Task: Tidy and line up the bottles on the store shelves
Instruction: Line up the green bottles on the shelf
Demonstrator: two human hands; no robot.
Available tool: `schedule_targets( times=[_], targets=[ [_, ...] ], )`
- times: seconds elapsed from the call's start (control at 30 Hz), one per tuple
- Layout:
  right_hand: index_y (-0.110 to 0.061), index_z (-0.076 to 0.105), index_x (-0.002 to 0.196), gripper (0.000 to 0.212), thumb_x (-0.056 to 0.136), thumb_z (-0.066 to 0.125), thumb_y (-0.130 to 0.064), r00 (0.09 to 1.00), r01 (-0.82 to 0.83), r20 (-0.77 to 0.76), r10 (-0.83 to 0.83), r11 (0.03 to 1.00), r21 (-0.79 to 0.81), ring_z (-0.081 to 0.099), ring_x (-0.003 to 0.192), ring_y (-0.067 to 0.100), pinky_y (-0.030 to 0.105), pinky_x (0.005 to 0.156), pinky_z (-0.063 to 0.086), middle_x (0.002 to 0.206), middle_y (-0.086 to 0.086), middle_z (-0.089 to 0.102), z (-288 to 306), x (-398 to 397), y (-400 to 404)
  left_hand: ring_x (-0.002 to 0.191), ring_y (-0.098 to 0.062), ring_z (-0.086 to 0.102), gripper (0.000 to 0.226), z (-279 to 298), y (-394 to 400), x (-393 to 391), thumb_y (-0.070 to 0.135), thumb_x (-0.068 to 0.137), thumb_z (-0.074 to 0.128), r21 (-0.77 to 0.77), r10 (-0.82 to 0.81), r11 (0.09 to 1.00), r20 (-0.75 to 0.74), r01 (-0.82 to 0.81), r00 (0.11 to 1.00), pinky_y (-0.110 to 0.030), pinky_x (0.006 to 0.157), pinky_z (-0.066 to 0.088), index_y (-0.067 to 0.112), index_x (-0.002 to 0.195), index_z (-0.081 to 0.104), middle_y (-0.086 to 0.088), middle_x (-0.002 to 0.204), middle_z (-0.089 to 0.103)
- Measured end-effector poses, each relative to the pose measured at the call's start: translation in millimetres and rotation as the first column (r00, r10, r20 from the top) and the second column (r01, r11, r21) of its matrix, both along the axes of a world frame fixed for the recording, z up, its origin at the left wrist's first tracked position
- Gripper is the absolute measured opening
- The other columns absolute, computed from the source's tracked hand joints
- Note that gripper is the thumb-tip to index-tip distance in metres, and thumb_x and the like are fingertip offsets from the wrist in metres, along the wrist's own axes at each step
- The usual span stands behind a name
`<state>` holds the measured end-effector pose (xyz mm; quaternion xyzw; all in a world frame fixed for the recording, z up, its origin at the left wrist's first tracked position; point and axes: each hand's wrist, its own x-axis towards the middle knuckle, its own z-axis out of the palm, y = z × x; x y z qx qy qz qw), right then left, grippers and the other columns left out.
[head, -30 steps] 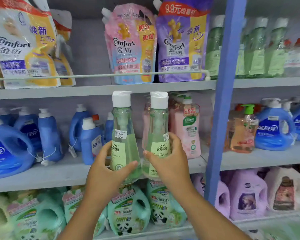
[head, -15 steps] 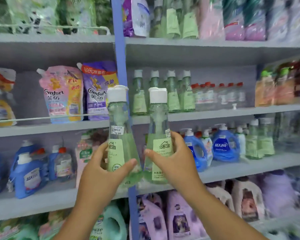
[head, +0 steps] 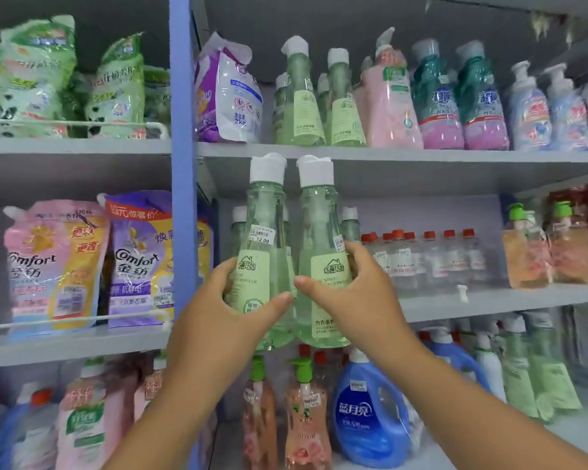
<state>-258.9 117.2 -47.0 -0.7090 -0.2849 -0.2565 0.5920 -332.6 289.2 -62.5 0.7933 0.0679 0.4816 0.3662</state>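
My left hand (head: 218, 320) grips a pale green cone-shaped bottle (head: 263, 242) with a white cap and a 12.00 price sticker. My right hand (head: 357, 300) grips a second, matching green bottle (head: 319, 239). Both bottles are upright, side by side and touching, held in the air in front of the middle shelf (head: 489, 300). Behind them, at the left end of that shelf, stand more of the same green bottles (head: 349, 225), mostly hidden. Two similar green bottles (head: 301, 106) stand on the shelf above.
A blue upright post (head: 182, 198) divides the shelving just left of the bottles. Small red-capped clear bottles (head: 428, 256) and orange pump bottles (head: 526, 256) fill the middle shelf to the right. Comfort refill pouches (head: 133, 262) sit left of the post. Blue jugs (head: 367, 415) stand below.
Both hands have carried the two green bottles up and to the right, from the lower left shelf bay to the middle shelf of the right bay. The grips are unchanged.
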Motion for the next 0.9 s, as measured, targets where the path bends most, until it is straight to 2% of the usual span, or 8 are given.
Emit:
schedule_targets(
  times=[0.03, 0.1, 0.27, 0.5, 0.63, 0.7, 0.77, 0.9],
  targets=[
    [-0.030, 0.039, 0.146, 0.081, 0.079, 0.084, -0.041, 1.000, 0.006, 0.005, -0.006, 1.000, -0.009, 0.040, 0.071, -0.041, -0.007, 0.054, 0.035, 0.094, -0.036, 0.040, 8, 12, 1, 0.103, -0.007, 0.057, 0.087, 7, 1, 13, 0.079, 0.063, 0.074, 0.014, 0.016, 1.000, 0.007, -0.016, 1.000, -0.035, 0.084, 0.052, 0.053, 0.139, 0.040, 0.031, 0.116, 0.057],
    [-0.025, 0.038, 0.149, 0.086, 0.078, 0.084, -0.044, 1.000, 0.015, 0.020, -0.015, 1.000, -0.023, 0.051, 0.074, -0.027, -0.004, 0.053, 0.037, 0.096, -0.032, 0.045, 19, 38, 6, 0.101, -0.007, 0.056, 0.088, 16, 3, 37, 0.078, 0.066, 0.073, 0.017, 0.040, 0.999, 0.020, -0.040, 0.999, -0.034, 0.079, 0.049, 0.049, 0.141, 0.040, 0.027, 0.118, 0.057],
    [-0.021, 0.037, 0.150, 0.092, 0.076, 0.083, -0.050, 1.000, -0.019, -0.015, 0.019, 1.000, -0.002, 0.048, 0.102, 0.005, 0.018, 0.081, 0.039, 0.126, -0.013, 0.052, 19, 94, 21, 0.093, -0.012, 0.056, 0.081, 19, 8, 75, 0.072, 0.070, 0.075, 0.000, 0.138, 0.990, -0.051, -0.138, 0.989, -0.030, 0.071, 0.041, 0.040, 0.139, 0.047, 0.028, 0.098, 0.055],
    [-0.020, 0.028, 0.153, 0.096, 0.079, 0.079, -0.054, 0.999, -0.044, -0.033, 0.039, 0.987, -0.153, 0.051, 0.109, 0.013, 0.027, 0.086, 0.040, 0.142, 0.000, 0.052, 12, 142, 40, 0.095, -0.011, 0.054, 0.085, 9, 13, 107, 0.070, 0.070, 0.077, -0.025, 0.255, 0.966, -0.107, -0.259, 0.961, -0.031, 0.076, 0.042, 0.036, 0.141, 0.043, 0.022, 0.116, 0.058],
    [-0.017, 0.027, 0.151, 0.098, 0.078, 0.077, -0.060, 0.995, -0.095, -0.059, 0.081, 0.952, -0.289, 0.055, 0.121, 0.022, 0.032, 0.094, 0.045, 0.143, 0.002, 0.051, 17, 157, 46, 0.117, -0.022, 0.060, 0.091, 14, 17, 120, 0.072, 0.070, 0.075, 0.001, 0.303, 0.951, -0.192, -0.308, 0.933, -0.039, 0.091, 0.051, 0.034, 0.143, 0.036, 0.008, 0.134, 0.061],
    [-0.021, 0.035, 0.145, 0.091, 0.076, 0.075, -0.064, 0.994, -0.094, -0.092, 0.062, 0.912, -0.399, 0.057, 0.118, 0.021, 0.033, 0.094, 0.048, 0.138, 0.000, 0.053, 14, 162, 39, 0.110, -0.020, 0.061, 0.079, 12, 21, 119, 0.064, 0.077, 0.073, 0.004, 0.263, 0.963, -0.246, -0.271, 0.933, -0.040, 0.092, 0.052, 0.034, 0.141, 0.038, 0.008, 0.127, 0.063],
    [-0.023, 0.045, 0.135, 0.074, 0.077, 0.078, -0.052, 0.989, -0.122, -0.133, 0.067, 0.879, -0.461, 0.061, 0.111, 0.020, 0.032, 0.090, 0.051, 0.129, -0.001, 0.058, 13, 164, 30, 0.095, -0.015, 0.058, 0.061, 12, 23, 115, 0.042, 0.087, 0.070, -0.006, 0.222, 0.973, -0.280, -0.233, 0.934, -0.031, 0.083, 0.047, 0.031, 0.140, 0.041, 0.011, 0.114, 0.062],
    [-0.021, 0.057, 0.123, 0.056, 0.077, 0.083, -0.041, 0.991, -0.115, -0.122, 0.062, 0.860, -0.497, 0.066, 0.103, 0.020, 0.034, 0.085, 0.055, 0.117, -0.002, 0.069, 22, 162, 42, 0.093, -0.015, 0.054, 0.066, 21, 28, 117, 0.034, 0.088, 0.073, 0.030, 0.221, 0.974, -0.302, -0.223, 0.927, -0.027, 0.080, 0.042, 0.025, 0.143, 0.038, 0.006, 0.118, 0.061]
  ],
)
